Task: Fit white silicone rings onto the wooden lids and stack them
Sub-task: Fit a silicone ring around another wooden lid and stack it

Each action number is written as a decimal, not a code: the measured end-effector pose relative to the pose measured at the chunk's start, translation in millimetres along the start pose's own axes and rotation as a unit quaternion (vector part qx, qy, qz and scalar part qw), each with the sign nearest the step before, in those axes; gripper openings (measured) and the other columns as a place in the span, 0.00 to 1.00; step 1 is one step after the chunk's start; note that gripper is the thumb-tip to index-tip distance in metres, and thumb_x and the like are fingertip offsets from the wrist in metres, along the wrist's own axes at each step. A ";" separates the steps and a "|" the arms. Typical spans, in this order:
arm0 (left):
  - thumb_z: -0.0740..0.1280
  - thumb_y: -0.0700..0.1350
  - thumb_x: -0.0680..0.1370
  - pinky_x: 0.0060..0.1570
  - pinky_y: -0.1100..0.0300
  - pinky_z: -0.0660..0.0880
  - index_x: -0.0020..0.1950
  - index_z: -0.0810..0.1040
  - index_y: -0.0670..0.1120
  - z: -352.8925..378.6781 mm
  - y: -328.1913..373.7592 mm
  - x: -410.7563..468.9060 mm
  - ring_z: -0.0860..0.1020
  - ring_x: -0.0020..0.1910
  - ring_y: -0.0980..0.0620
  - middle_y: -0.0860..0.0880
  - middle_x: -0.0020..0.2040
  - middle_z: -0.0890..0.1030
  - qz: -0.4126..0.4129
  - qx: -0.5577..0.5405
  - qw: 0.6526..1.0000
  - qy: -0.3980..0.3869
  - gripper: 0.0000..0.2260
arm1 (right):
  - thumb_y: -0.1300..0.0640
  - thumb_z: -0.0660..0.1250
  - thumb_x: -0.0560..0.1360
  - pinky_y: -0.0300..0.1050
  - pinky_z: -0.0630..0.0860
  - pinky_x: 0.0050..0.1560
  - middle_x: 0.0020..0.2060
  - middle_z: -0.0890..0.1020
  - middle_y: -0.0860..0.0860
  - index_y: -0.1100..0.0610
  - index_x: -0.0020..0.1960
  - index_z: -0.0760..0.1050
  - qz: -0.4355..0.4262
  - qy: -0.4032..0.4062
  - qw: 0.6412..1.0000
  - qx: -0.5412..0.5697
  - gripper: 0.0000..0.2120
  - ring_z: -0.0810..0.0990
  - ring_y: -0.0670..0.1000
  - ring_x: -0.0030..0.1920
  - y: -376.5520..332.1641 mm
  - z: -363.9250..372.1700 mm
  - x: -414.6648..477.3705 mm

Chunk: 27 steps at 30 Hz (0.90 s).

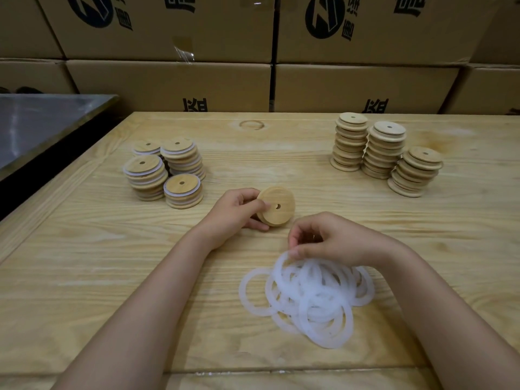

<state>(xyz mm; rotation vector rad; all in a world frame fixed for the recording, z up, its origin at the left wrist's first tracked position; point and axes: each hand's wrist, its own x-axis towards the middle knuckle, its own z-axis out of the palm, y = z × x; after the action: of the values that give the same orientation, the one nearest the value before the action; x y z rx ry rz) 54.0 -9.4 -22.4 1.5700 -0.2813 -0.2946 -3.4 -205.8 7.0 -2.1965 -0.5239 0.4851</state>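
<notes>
My left hand (pixel 236 213) grips a round wooden lid (pixel 278 205) with a small centre hole, tilted on its edge at the middle of the table. My right hand (pixel 332 239) hovers over a loose pile of white silicone rings (pixel 312 296) and pinches the upper edge of one ring between thumb and fingers. Several short stacks of lids with white rings fitted (pixel 166 171) stand at the left. Three taller stacks of bare wooden lids (pixel 385 153) stand at the back right.
The work surface is a pale wooden table (pixel 112 263). A dark metal-topped bench (pixel 42 125) adjoins it at the far left. Stacked cardboard boxes (pixel 281 52) form a wall behind the table.
</notes>
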 end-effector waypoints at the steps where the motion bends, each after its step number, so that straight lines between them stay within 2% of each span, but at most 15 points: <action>1: 0.63 0.34 0.77 0.39 0.60 0.81 0.48 0.79 0.39 -0.4 -0.1 -0.2 0.81 0.38 0.52 0.43 0.42 0.80 0.004 -0.007 1.000 -0.003 0.05 | 0.57 0.71 0.73 0.37 0.74 0.39 0.34 0.81 0.44 0.53 0.42 0.78 -0.010 0.023 0.999 0.027 0.03 0.77 0.41 0.36 0.6 -0.4 0.8; 5: 0.64 0.35 0.78 0.43 0.58 0.81 0.52 0.78 0.37 -3.6 -2.4 0.0 0.82 0.41 0.50 0.42 0.43 0.82 0.018 -0.019 0.999 -0.020 0.06 | 0.59 0.71 0.73 0.47 0.77 0.43 0.36 0.82 0.50 0.55 0.42 0.78 -0.058 0.124 0.986 0.098 0.02 0.79 0.48 0.39 3.3 -0.3 4.5; 7: 0.65 0.35 0.77 0.43 0.59 0.80 0.53 0.79 0.39 -5.0 -3.4 -0.5 0.82 0.43 0.50 0.44 0.44 0.83 0.023 -0.025 0.999 -0.036 0.06 | 0.59 0.71 0.72 0.48 0.76 0.43 0.36 0.81 0.50 0.55 0.41 0.78 -0.072 0.186 0.973 0.112 0.03 0.77 0.50 0.39 6.7 0.0 7.3; 9: 0.66 0.36 0.76 0.44 0.58 0.80 0.53 0.79 0.42 -5.9 -3.4 -1.8 0.83 0.45 0.50 0.45 0.44 0.84 0.028 -0.036 0.998 -0.049 0.07 | 0.58 0.72 0.71 0.43 0.73 0.42 0.40 0.80 0.48 0.52 0.39 0.78 -0.075 0.251 0.960 0.102 0.04 0.76 0.48 0.40 11.0 1.0 11.2; 12: 0.68 0.39 0.74 0.48 0.53 0.80 0.54 0.79 0.42 -6.2 -2.8 -3.4 0.82 0.49 0.48 0.44 0.48 0.84 0.038 -0.044 0.996 -0.067 0.10 | 0.59 0.73 0.71 0.30 0.69 0.43 0.51 0.76 0.44 0.48 0.37 0.78 -0.071 0.327 0.938 0.087 0.08 0.75 0.38 0.48 15.7 4.9 17.3; 14: 0.67 0.38 0.74 0.47 0.54 0.80 0.56 0.79 0.40 -5.8 -2.1 -3.8 0.82 0.50 0.48 0.45 0.49 0.84 0.039 -0.044 0.995 -0.076 0.11 | 0.59 0.73 0.71 0.31 0.71 0.44 0.53 0.76 0.43 0.49 0.37 0.78 -0.072 0.342 0.931 0.106 0.08 0.75 0.37 0.51 17.5 8.6 21.2; 16: 0.65 0.37 0.76 0.47 0.56 0.80 0.58 0.78 0.38 -5.8 -2.2 -3.0 0.82 0.51 0.48 0.44 0.50 0.83 0.034 -0.039 0.996 -0.076 0.11 | 0.61 0.72 0.71 0.36 0.74 0.44 0.49 0.80 0.44 0.52 0.37 0.78 -0.076 0.350 0.924 0.133 0.07 0.78 0.39 0.49 19.0 12.5 25.0; 19: 0.65 0.43 0.76 0.49 0.56 0.80 0.59 0.78 0.37 -3.9 -1.2 -3.2 0.81 0.52 0.46 0.41 0.52 0.82 0.020 -0.051 0.996 -0.071 0.14 | 0.61 0.73 0.71 0.37 0.74 0.42 0.42 0.81 0.44 0.52 0.37 0.77 -0.083 0.378 0.911 0.140 0.07 0.78 0.40 0.43 19.4 16.6 29.9; 21: 0.68 0.46 0.73 0.49 0.56 0.80 0.56 0.79 0.41 1.6 -1.6 -4.3 0.82 0.51 0.49 0.44 0.50 0.83 0.046 -0.020 0.997 -0.058 0.14 | 0.61 0.73 0.71 0.36 0.75 0.41 0.40 0.81 0.43 0.53 0.38 0.78 -0.089 0.395 0.902 0.153 0.06 0.79 0.40 0.42 19.8 18.2 31.4; 23: 0.70 0.44 0.73 0.48 0.55 0.80 0.54 0.80 0.47 8.2 -4.5 -4.5 0.82 0.47 0.52 0.46 0.46 0.84 0.089 0.047 0.995 -0.028 0.10 | 0.61 0.73 0.71 0.33 0.76 0.40 0.38 0.82 0.42 0.53 0.38 0.79 -0.095 0.404 0.893 0.176 0.06 0.80 0.39 0.41 19.8 18.4 31.7; 27: 0.67 0.43 0.77 0.45 0.58 0.80 0.55 0.79 0.50 12.7 -8.3 -3.5 0.82 0.46 0.52 0.46 0.46 0.84 0.116 0.066 0.991 -0.016 0.08 | 0.62 0.72 0.71 0.37 0.78 0.43 0.37 0.83 0.43 0.51 0.38 0.79 -0.101 0.407 0.887 0.191 0.08 0.81 0.43 0.41 20.0 18.7 32.6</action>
<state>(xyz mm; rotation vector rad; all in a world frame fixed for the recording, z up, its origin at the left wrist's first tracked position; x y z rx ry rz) 46.1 -19.8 -30.9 1.6450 -0.5124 -0.1211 18.7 -189.1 -25.3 -1.7237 -0.1621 -0.4238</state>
